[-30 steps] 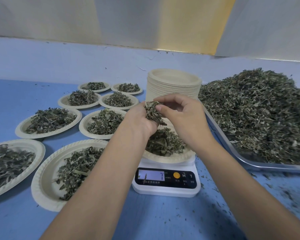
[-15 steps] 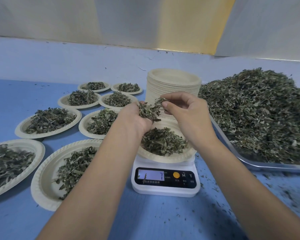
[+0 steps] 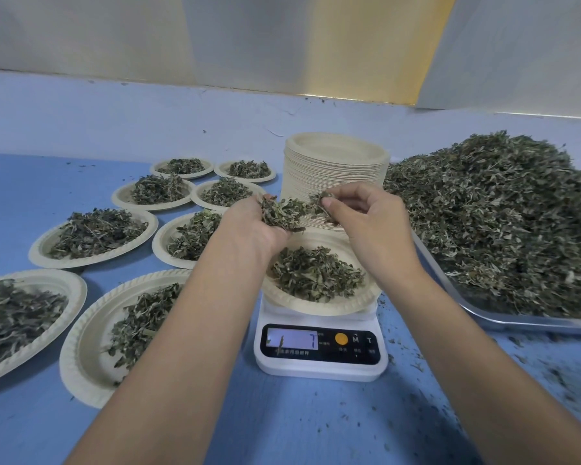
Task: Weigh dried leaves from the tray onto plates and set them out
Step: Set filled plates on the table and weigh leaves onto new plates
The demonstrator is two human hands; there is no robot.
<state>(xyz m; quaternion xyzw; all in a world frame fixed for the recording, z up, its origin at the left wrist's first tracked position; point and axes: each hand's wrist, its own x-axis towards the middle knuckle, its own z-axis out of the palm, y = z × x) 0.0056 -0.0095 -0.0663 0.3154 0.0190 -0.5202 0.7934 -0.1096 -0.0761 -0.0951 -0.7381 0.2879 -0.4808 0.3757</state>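
A cream paper plate (image 3: 366,302) with a small heap of dried leaves (image 3: 316,275) sits on a white kitchen scale (image 3: 319,350) whose display reads 7. Above the plate, my left hand (image 3: 248,229) cups a clump of dried leaves (image 3: 280,214). My right hand (image 3: 366,219) pinches a few leaves (image 3: 321,199) at the edge of that clump. A metal tray (image 3: 517,322) at the right carries a big pile of dried leaves (image 3: 500,223).
A tall stack of empty paper plates (image 3: 336,166) stands behind the scale. Several filled plates (image 3: 94,233) lie in two rows on the blue table (image 3: 282,414) at the left. Leaf crumbs are scattered at the right front. A pale wall rises behind.
Both hands have risen from the plate and drawn slightly apart. The right hand now pulls a few leaves off the clump in the left hand. The scale reading stays at 7.
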